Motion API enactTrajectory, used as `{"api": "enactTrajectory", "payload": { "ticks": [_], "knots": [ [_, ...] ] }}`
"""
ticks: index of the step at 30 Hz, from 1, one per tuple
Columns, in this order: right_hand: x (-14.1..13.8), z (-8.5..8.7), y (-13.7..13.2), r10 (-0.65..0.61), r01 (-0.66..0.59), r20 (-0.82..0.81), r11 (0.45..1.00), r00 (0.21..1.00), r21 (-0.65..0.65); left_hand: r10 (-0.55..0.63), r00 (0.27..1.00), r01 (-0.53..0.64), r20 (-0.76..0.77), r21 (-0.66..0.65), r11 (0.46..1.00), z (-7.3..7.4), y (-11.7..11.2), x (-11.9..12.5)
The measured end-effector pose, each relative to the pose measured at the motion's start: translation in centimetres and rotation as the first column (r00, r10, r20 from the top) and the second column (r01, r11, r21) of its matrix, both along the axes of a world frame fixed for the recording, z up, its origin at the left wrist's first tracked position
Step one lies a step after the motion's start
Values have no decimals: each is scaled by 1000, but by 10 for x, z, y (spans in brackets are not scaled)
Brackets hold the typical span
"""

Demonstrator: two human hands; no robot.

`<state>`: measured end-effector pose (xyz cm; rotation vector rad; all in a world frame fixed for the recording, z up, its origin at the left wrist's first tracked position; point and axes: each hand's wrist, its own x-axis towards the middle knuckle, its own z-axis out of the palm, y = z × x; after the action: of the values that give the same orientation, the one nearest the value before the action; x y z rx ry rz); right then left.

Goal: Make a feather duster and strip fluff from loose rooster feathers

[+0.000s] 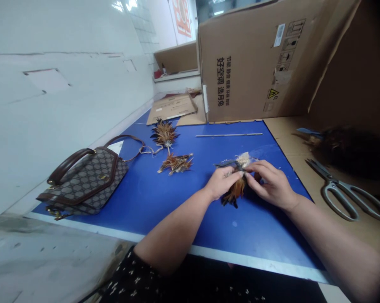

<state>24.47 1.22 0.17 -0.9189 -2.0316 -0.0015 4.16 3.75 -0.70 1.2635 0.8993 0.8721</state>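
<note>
The left hand (219, 182) and the right hand (270, 183) meet over the near right part of the blue flat-topped desk (158, 200). Between them is a brown-and-black feather bundle (238, 191), its dark tips pointing towards the person and a pale fluffy tuft (243, 159) at its far end. Each grip pinches: the left thumb and fingers press on the bundle's middle, and the right thumb and fingertips close at the same spot, where a dark grey flat strip (226, 163) crosses it. Whether the strip is wound fully round is hidden.

The main risk, I judge, is slack: if either pinch eases while the strip is loose, the feathers could fan out or slide lengthwise. Pressing too hard could bend the quills, and an uneven pull on the strip might twist the bundle askew.

The loose rust-brown feather pile (176, 163) lies well apart to the left, light enough that a draught or passing sleeve might scatter it. The grey metal scissors (338, 189) lie beyond the right forearm, blades parted slightly if I read them correctly; a careless sideways reach could meet an edge.
</note>
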Motion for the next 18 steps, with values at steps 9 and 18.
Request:
{"api": "enactTrajectory", "payload": {
  "ticks": [9, 18],
  "knots": [
    [1, -8, 3, -32, 38, 58, 992, 998, -117, -22, 1000, 23, -11, 88, 996, -5, 1, 1],
    [-5, -14, 5, -83, 70, -51, 973, 995, -222, -54, 999, 54, -2, 106, 993, -11, 3, 2]
  ]
}}
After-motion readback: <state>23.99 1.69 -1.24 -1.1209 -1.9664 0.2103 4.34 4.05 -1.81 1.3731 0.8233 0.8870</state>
